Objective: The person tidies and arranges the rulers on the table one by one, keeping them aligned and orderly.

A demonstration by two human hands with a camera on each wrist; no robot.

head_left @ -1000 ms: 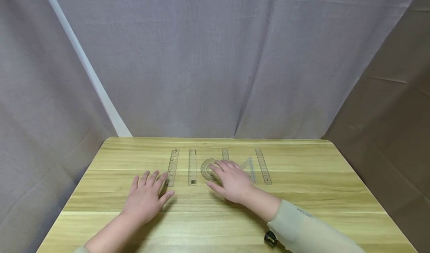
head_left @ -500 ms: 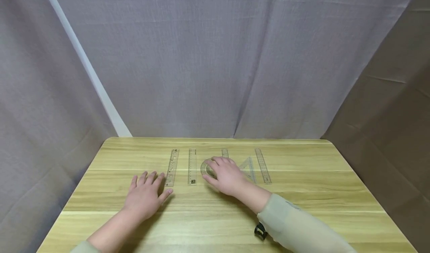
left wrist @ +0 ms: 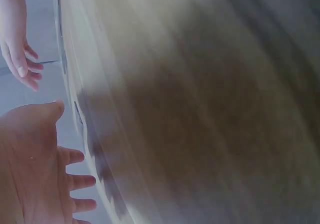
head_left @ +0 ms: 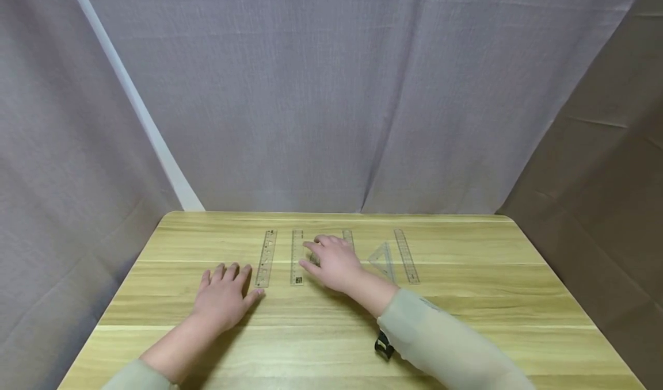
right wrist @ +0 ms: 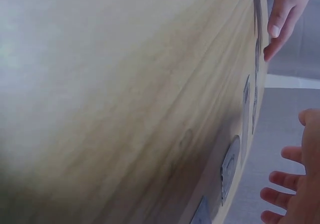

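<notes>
My right hand (head_left: 335, 263) is held above the table, its fingers spread and slightly bent, holding nothing. Beneath it lies a clear protractor (right wrist: 230, 170), mostly covered by the hand in the head view; its curved edge shows in the right wrist view. Just left of the right fingertips is a clear straight ruler (head_left: 297, 257). My left hand (head_left: 221, 301), palm down with fingers apart, is beside another clear ruler (head_left: 266, 259) with cut-out shapes; the thumb tip is near that ruler's lower end. A third ruler (head_left: 347, 236) is partly hidden behind the right hand.
To the right of the right hand lie a clear set square (head_left: 384, 259) and one more clear ruler (head_left: 406, 256). All of it rests on a wood-grain table (head_left: 466, 309). Grey curtains (head_left: 290, 102) hang behind it and at the sides. A black wrist strap (head_left: 384, 345) shows under the right sleeve.
The right hand has moved left, from between protractor and set square to over the protractor, uncovering the set square. The left hand has drawn back slightly left, away from the nearest ruler.
</notes>
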